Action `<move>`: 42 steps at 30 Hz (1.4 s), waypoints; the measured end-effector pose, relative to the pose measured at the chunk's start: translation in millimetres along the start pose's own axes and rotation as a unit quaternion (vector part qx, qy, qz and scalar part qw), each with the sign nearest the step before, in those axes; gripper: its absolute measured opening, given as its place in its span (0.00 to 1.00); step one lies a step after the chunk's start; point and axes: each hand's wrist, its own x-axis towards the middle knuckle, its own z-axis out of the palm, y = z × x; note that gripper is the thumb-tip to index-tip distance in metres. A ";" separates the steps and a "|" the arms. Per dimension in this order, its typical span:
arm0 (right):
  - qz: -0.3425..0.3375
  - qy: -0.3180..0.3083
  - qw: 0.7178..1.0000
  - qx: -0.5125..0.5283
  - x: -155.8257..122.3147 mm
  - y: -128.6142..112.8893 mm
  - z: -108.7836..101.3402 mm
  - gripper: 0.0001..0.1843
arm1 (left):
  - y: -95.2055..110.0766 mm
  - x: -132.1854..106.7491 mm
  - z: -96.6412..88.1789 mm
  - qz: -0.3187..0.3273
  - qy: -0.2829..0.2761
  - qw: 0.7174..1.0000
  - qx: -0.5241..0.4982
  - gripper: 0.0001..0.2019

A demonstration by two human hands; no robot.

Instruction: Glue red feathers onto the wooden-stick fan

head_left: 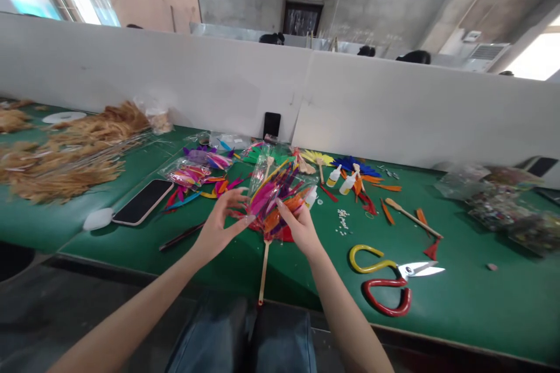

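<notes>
Plastic bag of dyed feathers: held near-centre over green table, above wooden-handled fan. Left hand fingers half-spread, tips on bag; right hand pinched on it, prob. so it's steadied both sides. Scissors laid right, w/in reach.

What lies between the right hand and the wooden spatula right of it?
Head view: after the right hand, white beads, then an orange feather, then the spatula.

Left hand, right hand, forearms bare; dark blue jeans.
</notes>
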 end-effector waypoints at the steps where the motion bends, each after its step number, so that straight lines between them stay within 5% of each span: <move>1: 0.005 -0.005 1.000 -0.009 -3.0 -2.4 -3.3 0.18 | 7.9 2.9 -6.3 0.029 0.012 0.999 0.032 0.24; 5: 0.018 -0.035 0.998 -0.040 -14.8 -5.6 -14.0 0.19 | 52.6 24.6 -27.7 0.186 0.049 0.964 0.185 0.13; 10: -0.021 -0.057 0.994 -0.096 -27.6 -7.0 -11.0 0.16 | 91.1 57.0 -27.0 0.274 -0.049 0.918 0.284 0.11; 14: -0.027 -0.060 0.987 -0.144 -34.2 -10.7 -8.6 0.15 | 95.5 71.9 -24.8 0.226 -0.169 0.925 0.255 0.12; 20: -0.020 -0.054 0.985 -0.164 -39.6 -13.2 -9.4 0.15 | 93.6 76.0 -35.3 0.167 -0.233 0.932 0.221 0.12; 35: -0.025 -0.065 0.979 -0.189 -50.7 -11.1 8.6 0.15 | 81.2 61.5 -36.8 0.115 -0.310 0.917 0.222 0.11; 42: 0.008 -0.048 0.989 -0.136 -58.8 -4.7 9.1 0.15 | 75.9 67.9 -39.1 0.083 -0.291 0.941 0.153 0.13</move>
